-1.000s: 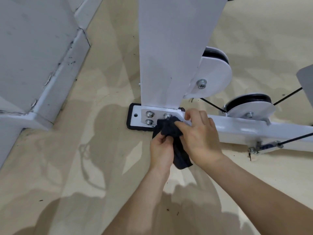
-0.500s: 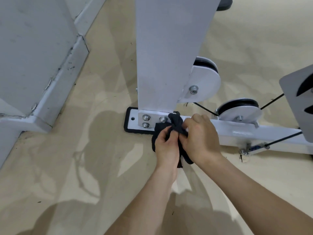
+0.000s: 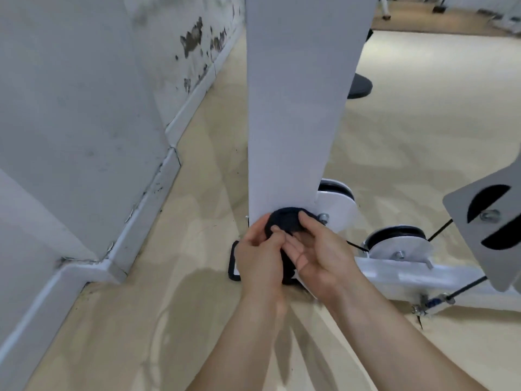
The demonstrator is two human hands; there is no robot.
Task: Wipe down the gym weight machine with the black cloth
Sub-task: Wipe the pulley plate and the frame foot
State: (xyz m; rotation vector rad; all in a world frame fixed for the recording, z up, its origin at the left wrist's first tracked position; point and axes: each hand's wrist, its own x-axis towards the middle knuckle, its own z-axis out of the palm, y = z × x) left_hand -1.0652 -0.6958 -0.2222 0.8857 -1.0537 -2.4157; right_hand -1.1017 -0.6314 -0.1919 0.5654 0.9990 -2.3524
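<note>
The weight machine's broad white upright (image 3: 293, 108) rises from a base beam (image 3: 400, 277) that runs to the right along the floor. A bunched black cloth (image 3: 284, 221) sits in front of the upright's lower end, held between both hands. My left hand (image 3: 259, 258) pinches its left side with thumb and fingers. My right hand (image 3: 318, 249) cups it from the right, fingers curled over the top. A strip of the cloth hangs down between my palms. The base plate's bolts are hidden behind my hands.
Two white pulleys with black cable (image 3: 394, 244) stand on the beam at right, near a grey bracket plate (image 3: 490, 221). A scuffed white wall and skirting (image 3: 135, 210) jut out at left. Beige floor (image 3: 423, 131) spreads behind; a black disc foot (image 3: 359, 86) lies beyond the upright.
Both hands have lifted the cloth off the base plate and gathered it into a ball against the upright's lower end. My view has tilted upward.
</note>
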